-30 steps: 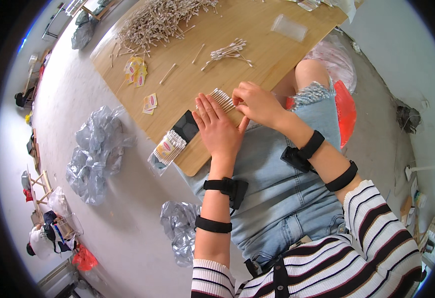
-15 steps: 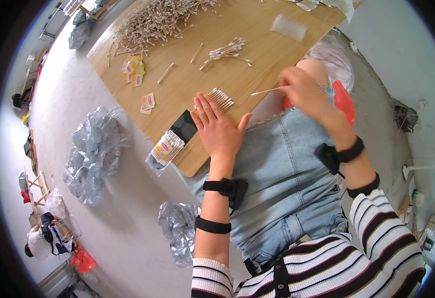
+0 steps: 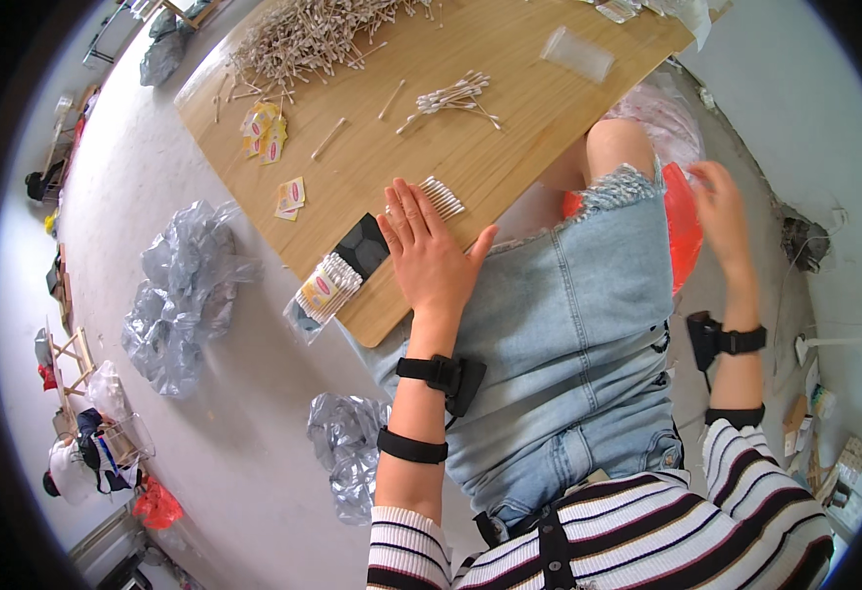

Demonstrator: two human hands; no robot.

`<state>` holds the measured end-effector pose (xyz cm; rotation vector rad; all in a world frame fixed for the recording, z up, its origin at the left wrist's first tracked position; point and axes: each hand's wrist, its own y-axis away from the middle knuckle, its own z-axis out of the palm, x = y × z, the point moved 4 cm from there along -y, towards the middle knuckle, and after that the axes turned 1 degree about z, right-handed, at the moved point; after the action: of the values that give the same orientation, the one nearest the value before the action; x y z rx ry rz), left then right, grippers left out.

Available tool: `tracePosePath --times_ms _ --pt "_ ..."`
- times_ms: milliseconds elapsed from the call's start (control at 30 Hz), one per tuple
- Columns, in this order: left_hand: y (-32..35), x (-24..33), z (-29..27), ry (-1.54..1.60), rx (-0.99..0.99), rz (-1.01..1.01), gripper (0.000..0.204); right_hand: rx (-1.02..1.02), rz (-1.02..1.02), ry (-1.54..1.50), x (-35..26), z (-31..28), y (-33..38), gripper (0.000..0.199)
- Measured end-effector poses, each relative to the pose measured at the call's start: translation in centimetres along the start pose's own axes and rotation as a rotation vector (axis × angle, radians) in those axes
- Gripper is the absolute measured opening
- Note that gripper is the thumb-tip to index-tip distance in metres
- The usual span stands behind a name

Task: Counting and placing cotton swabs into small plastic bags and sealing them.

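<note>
My left hand (image 3: 434, 258) lies flat with fingers stretched over a row of cotton swabs (image 3: 442, 198) on the wooden table, covering part of the row. Beside its fingertips is a black pad (image 3: 362, 248). A clear packet of cotton swabs (image 3: 328, 285) with a yellow and white label card rests at the table corner. Off the table to the right, my right hand (image 3: 724, 211) is raised next to a red plastic bag (image 3: 684, 231). Its fingers are loosely apart and slightly blurred, and no swab shows in them.
On the table (image 3: 509, 162) lie a big heap of swabs (image 3: 313, 39), a smaller pile (image 3: 455, 96), two single swabs, label cards (image 3: 265, 131) and a clear plastic box (image 3: 577, 54). Grey plastic bags (image 3: 185, 295) lie on the floor to the left.
My right hand has moved right, from above my knee to beyond the red bag. The swab it held is no longer seen. My left hand stays in place.
</note>
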<state>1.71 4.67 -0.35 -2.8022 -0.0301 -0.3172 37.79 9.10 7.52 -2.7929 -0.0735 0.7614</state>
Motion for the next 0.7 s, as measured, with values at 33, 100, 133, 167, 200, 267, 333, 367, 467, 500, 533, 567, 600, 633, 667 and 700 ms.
tracePosePath --times_ms 33,100,133,167,200,267,333,367,467,500,533,567,600,633,667,700 --pt "0.1 -0.1 0.2 -0.014 -0.029 0.007 0.104 -0.031 -0.096 -0.055 -3.0 2.1 -0.5 0.020" --pt "0.3 -0.6 0.0 -0.030 -0.032 0.002 0.104 -0.111 -0.276 -0.263 -9.0 6.4 -1.4 0.022" --pt "0.2 -0.6 -0.2 -0.031 -0.032 0.003 0.104 -0.155 -0.358 -0.406 -11.5 8.3 -1.6 0.023" --pt "0.3 -0.5 0.2 -0.032 -0.035 0.004 0.104 -0.202 -0.350 -0.501 -13.0 10.7 -1.5 0.024" --pt "0.3 -0.3 0.5 -0.028 -0.041 0.004 0.104 -0.249 -0.341 -0.594 -14.2 12.8 -1.4 0.026" --pt "0.0 -0.1 0.4 -0.030 -0.041 0.005 0.105 -0.263 -0.357 -0.698 -16.5 15.8 -1.4 0.022" --pt "-0.2 0.2 0.0 -0.010 -0.037 0.002 0.106 -0.230 -0.276 -0.750 -16.7 18.3 -1.3 0.021" --pt "-0.2 0.1 0.0 -0.014 -0.039 -0.003 0.106 -0.201 -0.195 -0.801 -16.6 19.1 -1.3 0.021" --pt "-0.1 0.0 0.0 -0.020 -0.050 -0.007 0.106 -0.123 -0.375 -0.648 -16.6 19.7 -0.9 0.021" --pt "0.0 0.0 0.1 -0.021 -0.052 -0.006 0.105 -0.127 -0.375 -0.649 -16.5 19.9 -0.8 0.021" --pt "0.0 -0.1 0.1 -0.022 -0.054 -0.004 0.105 -0.124 -0.403 -0.639 -16.4 19.9 -0.6 0.020" --pt "0.0 -0.1 0.1 -0.023 -0.055 -0.006 0.105 -0.119 -0.432 -0.630 -16.6 19.8 -0.5 0.020" --pt "0.1 -0.1 0.1 -0.025 -0.044 -0.007 0.106 -0.121 -0.432 -0.631 -16.7 19.8 -0.4 0.020" --pt "0.1 -0.2 0.1 -0.027 -0.033 -0.007 0.107 -0.114 -0.424 -0.623 -16.7 19.8 -0.4 0.020" --pt "0.1 -0.2 0.1 -0.026 -0.034 -0.008 0.107 -0.106 -0.416 -0.612 -16.8 19.8 -0.5 0.020" --pt "0.1 -0.2 0.1 -0.029 -0.034 -0.003 0.106 -0.107 -0.415 -0.613 -16.8 19.8 -0.5 0.020"
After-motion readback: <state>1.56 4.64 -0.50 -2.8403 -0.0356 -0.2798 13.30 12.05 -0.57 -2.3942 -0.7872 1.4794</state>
